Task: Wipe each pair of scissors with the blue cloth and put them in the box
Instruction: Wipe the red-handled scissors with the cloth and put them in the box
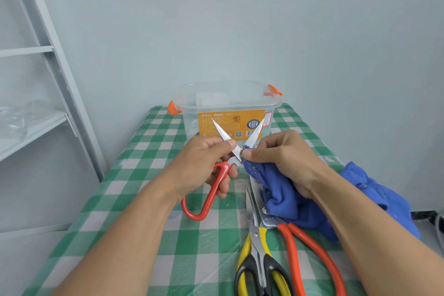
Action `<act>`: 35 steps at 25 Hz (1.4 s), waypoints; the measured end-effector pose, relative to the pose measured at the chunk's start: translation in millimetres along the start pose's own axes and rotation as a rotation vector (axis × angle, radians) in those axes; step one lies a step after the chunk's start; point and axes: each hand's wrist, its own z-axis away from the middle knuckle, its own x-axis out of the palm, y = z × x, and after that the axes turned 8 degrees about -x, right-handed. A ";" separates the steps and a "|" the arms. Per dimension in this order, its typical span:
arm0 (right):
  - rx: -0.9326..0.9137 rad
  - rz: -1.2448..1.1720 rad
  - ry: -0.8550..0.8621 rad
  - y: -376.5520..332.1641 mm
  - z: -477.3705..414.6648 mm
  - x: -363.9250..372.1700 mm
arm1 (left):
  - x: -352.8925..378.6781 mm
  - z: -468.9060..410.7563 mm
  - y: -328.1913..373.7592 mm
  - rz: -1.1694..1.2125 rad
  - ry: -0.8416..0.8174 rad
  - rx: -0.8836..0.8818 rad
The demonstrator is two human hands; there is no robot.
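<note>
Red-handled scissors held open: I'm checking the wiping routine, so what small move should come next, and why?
Probably slide the blue cloth, pinched in the right hand, up the blade toward its tip: the left hand holds the red-handled steel scissors open, and the cloth sits only near the pivot.

Box [192,113] at back of table [120,199], centre, close to wall. Open scissors [217,190] held above table just in front of box, blades toward box, handle loop toward near side. Left grip [204,163] round handle, left of pivot. Right grip [283,158] right of pivot, pinching cloth [281,194] against right blade. Rest of cloth down onto table, under right forearm, out to right edge. Kitchen scissors [258,247] flat on table, near front, right of centre, tips pointing back. Shears [310,247] just right of those, blades partly under cloth. Shelf unit [31,127] left of table.
</note>
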 end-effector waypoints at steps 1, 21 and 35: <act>-0.006 0.013 -0.024 -0.5 0.5 -1.4 | 0.2 0.3 0.0 0.001 -0.003 0.000; -0.078 0.007 0.041 0.7 4.3 5.3 | 3.8 3.7 3.2 -0.009 -0.003 0.016; -0.360 -0.139 0.300 -9.2 8.3 -4.0 | -0.9 2.1 3.1 0.081 0.075 0.042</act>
